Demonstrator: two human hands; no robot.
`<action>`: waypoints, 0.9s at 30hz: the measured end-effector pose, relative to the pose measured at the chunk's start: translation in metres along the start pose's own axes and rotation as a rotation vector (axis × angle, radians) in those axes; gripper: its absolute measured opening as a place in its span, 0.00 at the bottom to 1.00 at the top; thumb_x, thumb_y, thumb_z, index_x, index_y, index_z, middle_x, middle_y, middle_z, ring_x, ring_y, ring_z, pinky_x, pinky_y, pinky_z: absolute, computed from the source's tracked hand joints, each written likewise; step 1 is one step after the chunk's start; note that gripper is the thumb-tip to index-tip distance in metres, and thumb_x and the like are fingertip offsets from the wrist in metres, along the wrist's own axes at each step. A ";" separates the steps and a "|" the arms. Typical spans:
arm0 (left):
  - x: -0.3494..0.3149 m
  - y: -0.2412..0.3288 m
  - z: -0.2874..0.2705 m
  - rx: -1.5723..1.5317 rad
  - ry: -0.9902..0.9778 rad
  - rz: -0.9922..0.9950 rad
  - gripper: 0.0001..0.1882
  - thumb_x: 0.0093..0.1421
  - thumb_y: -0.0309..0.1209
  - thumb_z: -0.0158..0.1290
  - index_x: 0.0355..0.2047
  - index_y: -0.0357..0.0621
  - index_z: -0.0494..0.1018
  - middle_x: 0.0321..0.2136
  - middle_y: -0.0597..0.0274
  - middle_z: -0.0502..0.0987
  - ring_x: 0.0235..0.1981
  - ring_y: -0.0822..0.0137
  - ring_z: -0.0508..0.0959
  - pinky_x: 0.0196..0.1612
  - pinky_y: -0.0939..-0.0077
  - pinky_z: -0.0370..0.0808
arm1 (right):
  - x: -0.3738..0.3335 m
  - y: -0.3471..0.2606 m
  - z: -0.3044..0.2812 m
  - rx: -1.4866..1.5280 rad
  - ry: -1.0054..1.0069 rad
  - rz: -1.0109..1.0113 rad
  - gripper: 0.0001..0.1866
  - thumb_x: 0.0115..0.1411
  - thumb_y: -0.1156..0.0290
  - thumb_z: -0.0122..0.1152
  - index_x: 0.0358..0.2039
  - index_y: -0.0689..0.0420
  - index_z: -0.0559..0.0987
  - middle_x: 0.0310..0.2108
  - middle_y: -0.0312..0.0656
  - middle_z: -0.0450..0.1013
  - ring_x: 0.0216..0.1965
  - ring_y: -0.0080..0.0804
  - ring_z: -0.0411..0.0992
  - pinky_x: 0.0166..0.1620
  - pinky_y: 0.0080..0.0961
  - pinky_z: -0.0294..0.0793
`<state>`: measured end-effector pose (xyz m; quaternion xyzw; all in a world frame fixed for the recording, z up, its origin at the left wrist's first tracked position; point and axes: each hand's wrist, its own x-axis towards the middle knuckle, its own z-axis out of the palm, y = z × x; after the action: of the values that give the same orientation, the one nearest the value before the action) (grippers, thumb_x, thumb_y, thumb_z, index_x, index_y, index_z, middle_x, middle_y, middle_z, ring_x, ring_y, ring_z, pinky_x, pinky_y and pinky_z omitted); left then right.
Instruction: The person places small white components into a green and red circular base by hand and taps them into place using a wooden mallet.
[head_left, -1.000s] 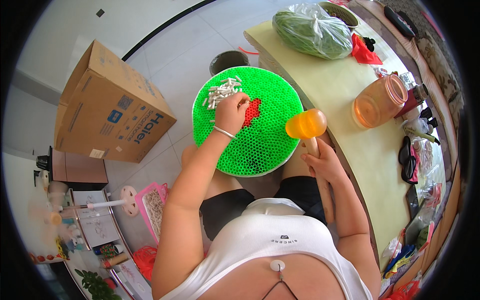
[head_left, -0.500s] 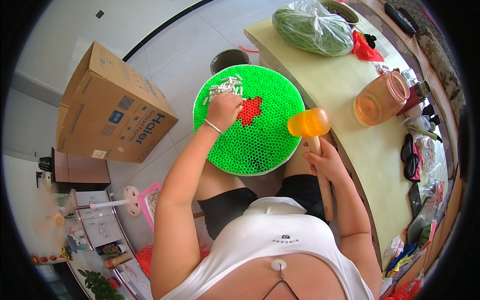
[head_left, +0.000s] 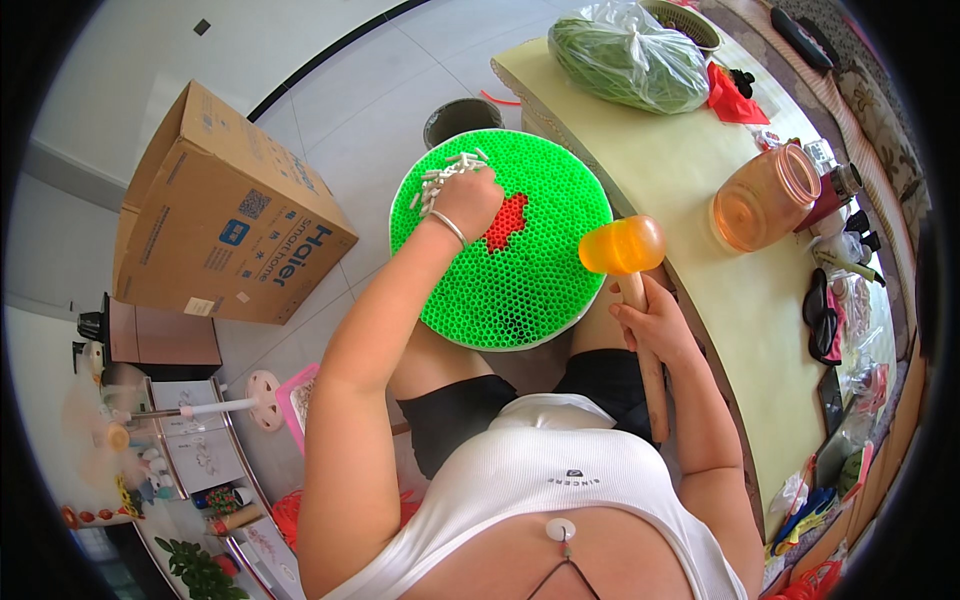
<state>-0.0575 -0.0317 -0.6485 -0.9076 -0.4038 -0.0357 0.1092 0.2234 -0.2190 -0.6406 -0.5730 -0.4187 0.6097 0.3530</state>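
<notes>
Across my thighs lies a round disc of green tubes (head_left: 545, 290) packed like honeycomb, with a pale rim and a patch of red tubes (head_left: 508, 228) in it. A loose pile of short white sticks (head_left: 437, 182) rests on its far left part. My left hand (head_left: 472, 203) is closed, fingers curled down at the right side of this pile; the fingertips and whatever they hold are hidden under the hand. My right hand (head_left: 655, 318) grips the wooden handle of a mallet (head_left: 622, 248) with a translucent orange head. The head points up beside the disc's right edge.
A curved pale table (head_left: 690, 210) runs along the right, bearing bagged greens (head_left: 630, 65), a pinkish jar (head_left: 762, 200) and small items. A cardboard box (head_left: 225, 215) stands on the floor at left; a dark bucket (head_left: 462, 118) sits behind the disc. A fan (head_left: 118, 436) is at lower left.
My left hand has moved slightly right and away from me over the disc, now covering part of the red patch's left side. My right hand and the mallet have hardly moved.
</notes>
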 end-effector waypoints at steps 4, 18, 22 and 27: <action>0.000 -0.020 0.013 -0.135 0.134 -0.082 0.07 0.56 0.28 0.54 0.30 0.44 0.81 0.31 0.52 0.77 0.31 0.53 0.79 0.36 0.59 0.77 | 0.000 -0.001 0.001 -0.005 -0.003 0.001 0.14 0.60 0.78 0.59 0.47 0.60 0.71 0.19 0.32 0.66 0.13 0.19 0.65 0.17 0.18 0.65; 0.009 0.003 0.000 -1.111 0.152 -0.478 0.07 0.52 0.26 0.60 0.32 0.38 0.82 0.27 0.56 0.82 0.27 0.70 0.81 0.33 0.76 0.78 | 0.001 -0.009 -0.003 -0.063 -0.035 0.004 0.13 0.60 0.76 0.59 0.45 0.62 0.71 0.21 0.33 0.67 0.15 0.19 0.66 0.20 0.20 0.66; 0.016 0.025 0.009 -0.820 0.225 -0.336 0.07 0.49 0.27 0.61 0.31 0.41 0.82 0.27 0.51 0.81 0.30 0.55 0.81 0.37 0.64 0.77 | 0.000 -0.012 -0.004 -0.082 -0.021 0.013 0.12 0.60 0.76 0.59 0.44 0.62 0.71 0.22 0.33 0.67 0.15 0.19 0.66 0.20 0.20 0.66; 0.019 0.022 0.021 -0.687 0.303 -0.257 0.05 0.51 0.28 0.59 0.28 0.41 0.81 0.28 0.50 0.79 0.33 0.51 0.78 0.39 0.58 0.76 | 0.001 -0.012 -0.001 -0.096 -0.008 -0.006 0.11 0.60 0.76 0.60 0.42 0.62 0.70 0.22 0.34 0.66 0.16 0.20 0.67 0.20 0.20 0.67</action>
<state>-0.0292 -0.0271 -0.6693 -0.8179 -0.4581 -0.3153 -0.1477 0.2242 -0.2134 -0.6301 -0.5858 -0.4504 0.5902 0.3252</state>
